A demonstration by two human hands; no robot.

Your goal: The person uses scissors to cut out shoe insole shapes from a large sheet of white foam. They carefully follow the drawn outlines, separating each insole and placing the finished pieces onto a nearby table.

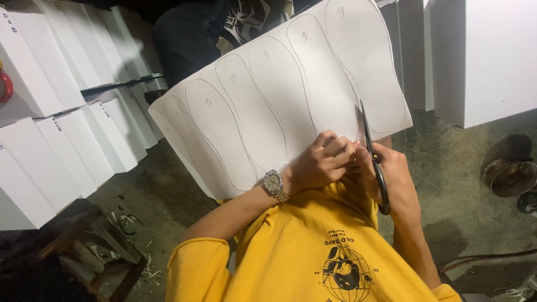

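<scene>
A large white sheet (pixel 268 95) with several pencilled shoe-sole outlines is held up in front of me. My left hand (pixel 324 162), with a silver wristwatch (pixel 275 183) on its wrist, grips the sheet's lower edge. My right hand (pixel 394 176) is closed on black scissors (pixel 373 151), whose blades point up into the sheet between the two rightmost outlines. My yellow sweatshirt (pixel 313 251) fills the lower middle of the view.
Stacks of white boxes (pixel 61 128) stand at the left and white panels (pixel 481 56) at the upper right. A person in dark clothes (pixel 187 33) is behind the sheet. A wooden stool (pixel 100 251) with paper scraps sits lower left. A round dark object (pixel 512 173) lies at the right on the concrete floor.
</scene>
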